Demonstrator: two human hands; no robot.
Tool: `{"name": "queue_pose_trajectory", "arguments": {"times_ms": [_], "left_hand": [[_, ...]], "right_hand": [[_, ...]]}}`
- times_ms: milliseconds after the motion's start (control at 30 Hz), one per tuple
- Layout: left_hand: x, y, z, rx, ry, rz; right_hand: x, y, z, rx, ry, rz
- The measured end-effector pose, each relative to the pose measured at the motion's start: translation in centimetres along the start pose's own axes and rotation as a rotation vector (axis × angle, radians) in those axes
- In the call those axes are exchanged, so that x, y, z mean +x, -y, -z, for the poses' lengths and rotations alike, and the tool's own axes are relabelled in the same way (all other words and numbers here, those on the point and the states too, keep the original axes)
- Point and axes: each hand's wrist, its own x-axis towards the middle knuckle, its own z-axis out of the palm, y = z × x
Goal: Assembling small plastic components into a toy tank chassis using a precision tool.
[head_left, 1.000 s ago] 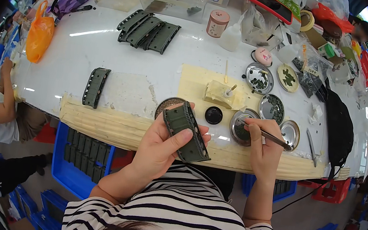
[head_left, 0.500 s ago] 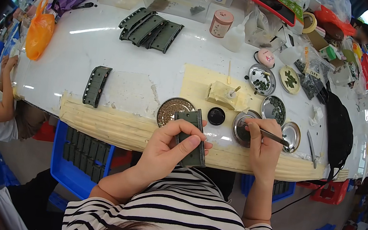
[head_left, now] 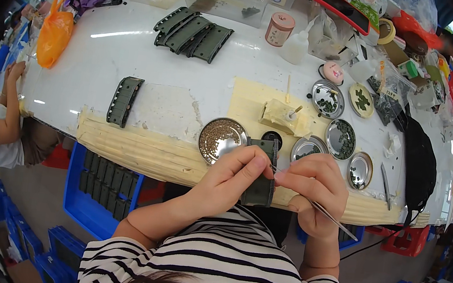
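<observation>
In front of my chest, my left hand [head_left: 228, 180] is closed round a dark green curved plastic panel [head_left: 258, 195], held upright. My right hand [head_left: 319, 190] grips metal tweezers [head_left: 334, 219], whose rear end slants down to the right. Its fingertips meet the panel's right edge beside my left fingers. Whether a small part is pinched there is too small to tell. Just beyond the hands are a steel dish of small copper-coloured pieces [head_left: 233, 145] and a steel dish of small dark green pieces [head_left: 296, 148]. A black round cap [head_left: 273, 138] is partly hidden behind the panel.
One similar panel [head_left: 124, 102] lies at left, with several stacked panels [head_left: 194, 34] farther back. More steel dishes [head_left: 360, 170] and spare tweezers [head_left: 386, 186] lie to the right, near a black bag [head_left: 418, 165]. A taped block [head_left: 286, 119] stands ahead. Below the padded table edge [head_left: 135, 150] sits a blue crate [head_left: 70, 190].
My right hand has moved left with the tweezers, from the dish of green pieces to the panel's edge. My left hand and the panel have shifted slightly right.
</observation>
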Motion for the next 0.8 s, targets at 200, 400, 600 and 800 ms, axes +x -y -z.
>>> {"name": "queue_pose_trajectory", "arguments": {"times_ms": [200, 400, 600, 800], "left_hand": [[0.1, 0.9, 0.3, -0.001, 0.019, -0.035], [-0.1, 0.1, -0.5, -0.506, 0.042, 0.04], [-0.1, 0.4, -0.7, -0.578, 0.011, 0.051], [-0.1, 0.5, -0.8, -0.532, -0.02, 0.021]], "right_hand": [[0.1, 0.1, -0.5, -0.025, 0.027, 0.027], [-0.8, 1.1, -1.0, 0.235, -0.126, -0.135], [-0.9, 0.7, -1.9, 0.259, -0.208, -0.076], [-0.8, 0.7, -2.0, 0.248, -0.216, -0.088]]}}
